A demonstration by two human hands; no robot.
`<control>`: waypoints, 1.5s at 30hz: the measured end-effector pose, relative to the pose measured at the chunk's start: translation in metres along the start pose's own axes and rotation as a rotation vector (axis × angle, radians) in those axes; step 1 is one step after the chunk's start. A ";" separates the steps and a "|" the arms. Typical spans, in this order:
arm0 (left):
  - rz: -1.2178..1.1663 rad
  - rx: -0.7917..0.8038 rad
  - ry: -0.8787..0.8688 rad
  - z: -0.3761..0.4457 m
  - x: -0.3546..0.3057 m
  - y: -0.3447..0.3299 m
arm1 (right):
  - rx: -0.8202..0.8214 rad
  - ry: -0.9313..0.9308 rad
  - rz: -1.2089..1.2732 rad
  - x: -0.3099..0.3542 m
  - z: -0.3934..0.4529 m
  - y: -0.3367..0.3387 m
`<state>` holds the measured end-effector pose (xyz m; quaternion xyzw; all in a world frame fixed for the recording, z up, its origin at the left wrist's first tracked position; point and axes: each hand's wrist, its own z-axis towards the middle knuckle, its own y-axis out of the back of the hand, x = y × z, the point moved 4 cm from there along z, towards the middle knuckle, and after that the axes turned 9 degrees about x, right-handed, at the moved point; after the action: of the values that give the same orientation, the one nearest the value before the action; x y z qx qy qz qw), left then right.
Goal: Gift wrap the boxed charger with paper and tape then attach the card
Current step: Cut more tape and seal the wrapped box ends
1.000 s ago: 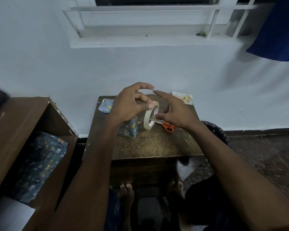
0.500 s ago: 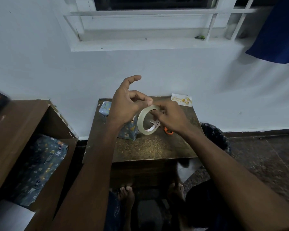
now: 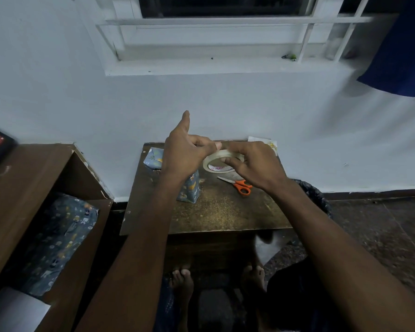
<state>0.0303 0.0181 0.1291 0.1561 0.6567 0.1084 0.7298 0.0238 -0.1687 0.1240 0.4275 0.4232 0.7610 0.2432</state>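
Observation:
A roll of clear tape [image 3: 222, 156] hovers over the small brown table [image 3: 213, 212], lying almost flat. My right hand [image 3: 252, 164] grips the roll from its right side. My left hand [image 3: 187, 152] pinches at the roll's left rim, index finger sticking up. Behind my left wrist stands the box wrapped in blue patterned paper [image 3: 189, 185], partly hidden. The white card [image 3: 270, 144] lies at the table's back right corner, mostly covered by my right hand.
Orange-handled scissors [image 3: 240, 184] lie on the table under my right hand. A brown shelf unit [image 3: 29, 178] at the left holds more blue patterned paper [image 3: 58, 240]. A dark bin [image 3: 314, 195] sits right of the table. My bare feet [image 3: 182, 279] are under the table.
The tape roll has turned from standing on edge to nearly flat. My left index finger has straightened upward. The scissors, earlier partly hidden, now show fully.

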 end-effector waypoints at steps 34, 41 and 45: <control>-0.453 -0.418 -0.325 -0.038 0.007 0.047 | 0.129 0.119 0.771 0.043 0.024 -0.059; -0.509 -0.418 -0.073 -0.068 0.013 0.045 | 0.107 0.098 0.831 0.057 0.024 -0.070; -0.476 -0.342 0.011 -0.075 0.033 0.043 | 0.130 0.100 0.852 0.061 0.022 -0.071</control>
<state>-0.0379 0.0760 0.1078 -0.1280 0.6509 0.0440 0.7470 0.0120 -0.0770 0.0969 0.5411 0.2670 0.7849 -0.1409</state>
